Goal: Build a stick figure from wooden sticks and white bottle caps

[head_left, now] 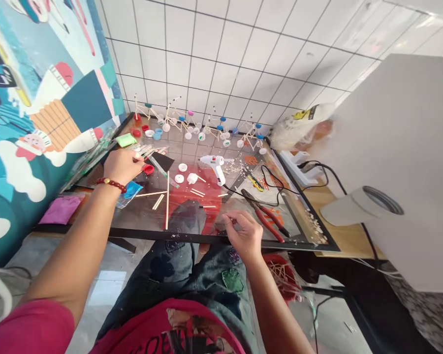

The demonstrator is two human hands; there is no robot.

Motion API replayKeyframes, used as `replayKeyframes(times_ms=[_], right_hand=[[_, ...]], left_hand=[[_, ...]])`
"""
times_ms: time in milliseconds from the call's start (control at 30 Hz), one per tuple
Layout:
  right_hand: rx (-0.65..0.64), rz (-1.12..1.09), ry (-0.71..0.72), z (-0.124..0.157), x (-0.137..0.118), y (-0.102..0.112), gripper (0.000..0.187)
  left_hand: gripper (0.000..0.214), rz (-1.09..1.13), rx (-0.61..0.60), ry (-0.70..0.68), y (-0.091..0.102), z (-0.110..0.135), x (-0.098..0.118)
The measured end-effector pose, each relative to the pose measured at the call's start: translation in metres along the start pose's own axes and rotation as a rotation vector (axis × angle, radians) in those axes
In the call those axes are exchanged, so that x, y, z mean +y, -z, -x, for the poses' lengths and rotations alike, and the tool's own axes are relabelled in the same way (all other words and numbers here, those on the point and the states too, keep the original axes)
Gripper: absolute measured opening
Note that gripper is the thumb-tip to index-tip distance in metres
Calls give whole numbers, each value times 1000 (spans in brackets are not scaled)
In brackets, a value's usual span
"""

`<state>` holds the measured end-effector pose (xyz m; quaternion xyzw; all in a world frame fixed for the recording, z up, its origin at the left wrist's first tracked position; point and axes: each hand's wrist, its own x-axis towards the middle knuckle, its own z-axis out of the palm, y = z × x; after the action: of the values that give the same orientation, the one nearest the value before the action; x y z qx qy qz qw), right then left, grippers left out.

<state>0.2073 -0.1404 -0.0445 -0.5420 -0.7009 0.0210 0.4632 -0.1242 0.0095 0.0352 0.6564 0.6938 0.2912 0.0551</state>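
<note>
My left hand [123,166] reaches to the far left of the glass-topped table, fingers closed around a small dark-tipped item I cannot make out. Beside it lie a bundle of thin wooden sticks [153,150], a red bottle cap [148,169] and a blue packet [132,190]. At the front edge, my right hand [244,233] is loosely curled with thumb and forefinger together; nothing shows in it. Red-handled pliers [268,221] lie just right of that hand. Between the hands are loose sticks [167,201], white caps [179,178] and a white glue gun [216,166].
Several small stick-and-cap models [206,130] line the back by the tiled wall. A black cord [251,200] runs from the glue gun to the right. A power strip [299,167] and white cylinder [362,205] stand right. A red bin [280,275] holds sticks below. Purple clay packet [61,209] lies left.
</note>
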Motion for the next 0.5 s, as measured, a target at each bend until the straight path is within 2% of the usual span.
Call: replayKeyframes(times_ms=[133, 233, 367, 500], right_hand=[[-50, 13, 17, 0, -1, 1, 14], [-62, 5, -16, 0, -1, 2, 15], [-69, 4, -23, 0, -1, 3, 15], [-66, 12, -5, 0, 0, 2, 14]], left_hand=[[32, -286, -154, -95, -25, -13, 41], [33, -382, -220, -143, -41, -17, 59], [28, -431, -237, -134, -54, -18, 53], [34, -431, -212, -156, -57, -13, 39]])
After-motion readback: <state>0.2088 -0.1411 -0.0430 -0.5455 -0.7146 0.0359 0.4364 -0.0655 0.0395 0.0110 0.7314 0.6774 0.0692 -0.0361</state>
